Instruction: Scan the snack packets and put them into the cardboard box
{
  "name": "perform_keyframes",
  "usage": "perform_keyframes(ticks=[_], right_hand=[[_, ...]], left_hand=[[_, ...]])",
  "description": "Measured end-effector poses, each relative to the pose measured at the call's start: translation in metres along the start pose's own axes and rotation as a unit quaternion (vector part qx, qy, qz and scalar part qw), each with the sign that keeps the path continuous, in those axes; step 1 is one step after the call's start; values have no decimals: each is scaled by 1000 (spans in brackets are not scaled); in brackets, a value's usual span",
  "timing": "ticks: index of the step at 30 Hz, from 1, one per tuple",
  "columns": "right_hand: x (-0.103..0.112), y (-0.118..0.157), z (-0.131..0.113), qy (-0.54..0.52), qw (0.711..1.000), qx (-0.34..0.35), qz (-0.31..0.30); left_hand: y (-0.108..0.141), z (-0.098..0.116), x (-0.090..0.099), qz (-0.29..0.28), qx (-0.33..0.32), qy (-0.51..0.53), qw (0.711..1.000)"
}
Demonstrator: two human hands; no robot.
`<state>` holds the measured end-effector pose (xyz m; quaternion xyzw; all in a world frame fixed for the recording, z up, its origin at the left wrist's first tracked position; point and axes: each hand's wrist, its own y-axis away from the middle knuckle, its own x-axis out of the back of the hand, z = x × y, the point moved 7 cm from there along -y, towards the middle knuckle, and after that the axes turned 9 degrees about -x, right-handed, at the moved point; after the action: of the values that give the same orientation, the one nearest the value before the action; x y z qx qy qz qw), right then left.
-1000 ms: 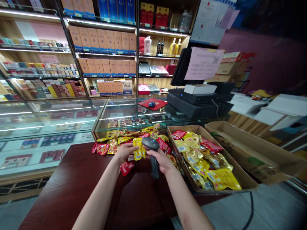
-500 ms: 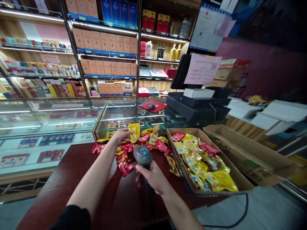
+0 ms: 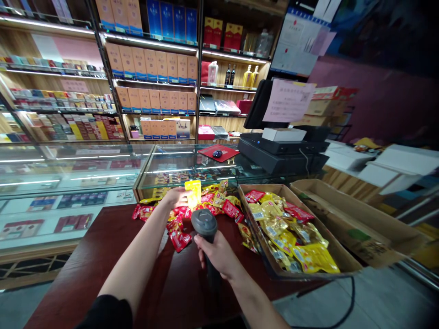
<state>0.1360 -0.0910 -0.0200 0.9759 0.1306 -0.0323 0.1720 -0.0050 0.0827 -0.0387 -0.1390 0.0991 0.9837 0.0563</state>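
Note:
My left hand (image 3: 177, 198) is closed on the edge of a yellow snack packet (image 3: 193, 193), held upright above the pile and brightly lit. A dark grey barcode scanner (image 3: 205, 222) stands in my right hand (image 3: 215, 252), whose fingers wrap round its handle; its head faces the yellow packet. Red and yellow snack packets (image 3: 232, 210) lie heaped on the dark red table behind both hands. Closer to me, a red packet (image 3: 179, 237) lies left of the scanner. To the right, a cardboard box (image 3: 257, 232) is filled with gold, yellow and red packets (image 3: 274, 224).
An open cardboard lid (image 3: 343, 214) lies against the box's right side. Behind the table stands a glass display counter (image 3: 171, 157) with a mouse (image 3: 217, 154) on a red mat and a monitor (image 3: 257, 105). A black cable (image 3: 352, 297) hangs at the lower right.
The yellow packet has lowered slightly and moved a little right, and now glows brightly. The blue light on the scanner's head no longer shows. My right hand has hardly moved.

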Motion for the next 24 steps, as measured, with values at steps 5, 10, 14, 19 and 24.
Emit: perform_keyframes(ticks=[5,10,14,19,24], right_hand=[[2,2,-7,-12,1000,7,7],[41,0,-39,-43,986,114,116],[80,-2,-57,-69,980,112,150],[129,15,-69,-105,971,122,179],[198,46,-69,-123,947,138,265]], left_hand=[[1,2,-1,-8,-10,-18,1000],[11,1,-22,-31,-17,-45,998],[22,-2,-68,-82,-20,-52,995],[21,-8,-144,-144,-28,-44,988],[8,-19,-234,-193,-22,-37,980]])
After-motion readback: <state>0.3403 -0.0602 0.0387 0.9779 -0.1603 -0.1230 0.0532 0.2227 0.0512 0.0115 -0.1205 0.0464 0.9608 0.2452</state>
